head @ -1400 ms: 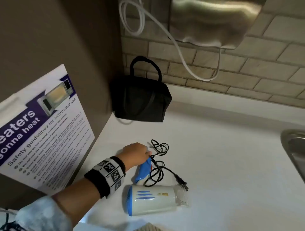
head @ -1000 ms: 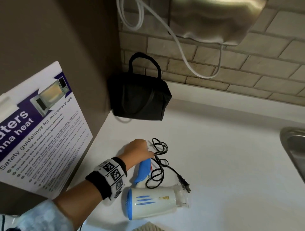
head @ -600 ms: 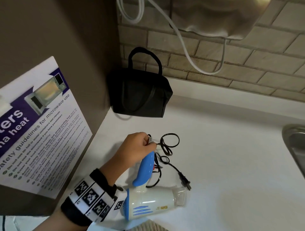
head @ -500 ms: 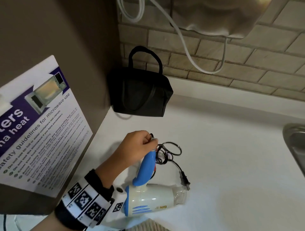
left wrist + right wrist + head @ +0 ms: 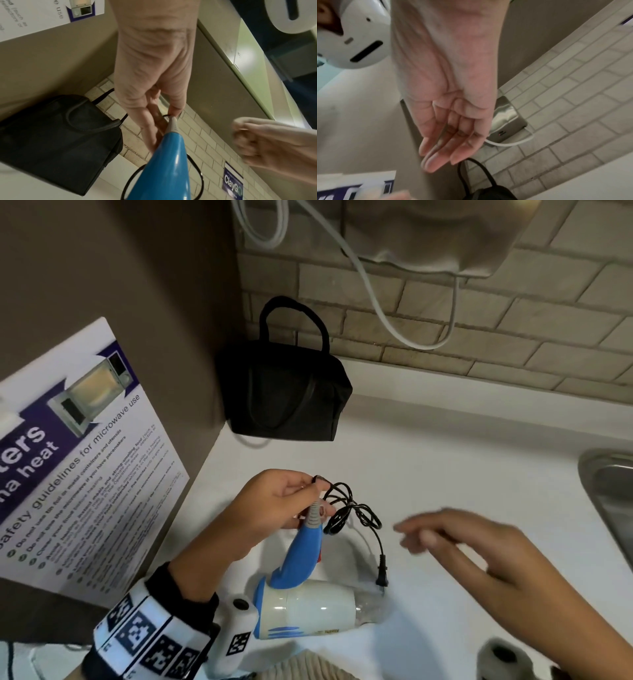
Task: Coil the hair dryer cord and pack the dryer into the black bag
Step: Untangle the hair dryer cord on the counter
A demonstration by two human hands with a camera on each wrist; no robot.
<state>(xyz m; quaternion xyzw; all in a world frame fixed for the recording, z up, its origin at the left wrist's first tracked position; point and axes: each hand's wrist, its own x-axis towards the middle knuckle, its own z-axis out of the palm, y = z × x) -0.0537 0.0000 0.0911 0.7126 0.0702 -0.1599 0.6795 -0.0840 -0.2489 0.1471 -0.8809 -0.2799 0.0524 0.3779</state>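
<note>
Early going here: the left hand (image 5: 274,505) has its grip pinched on the cord (image 5: 352,515) at the tip of the hair dryer (image 5: 308,601) handle, loops dangling loose, the plug end down by the nozzle. Right hand (image 5: 479,553) comes in slack-fingered, holding nothing. Black bag (image 5: 287,398) waits upright at the back of the bench (image 5: 479,474); coiling and packing both remain.

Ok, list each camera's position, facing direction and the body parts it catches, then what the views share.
Head: looks down at the counter; left hand pinching the cord, right hand open.
Left wrist: looks along the left hand at the dryer handle.
Right wrist: looks up along the empty right hand toward the wall.
Shared: the black bag, in all three.
</note>
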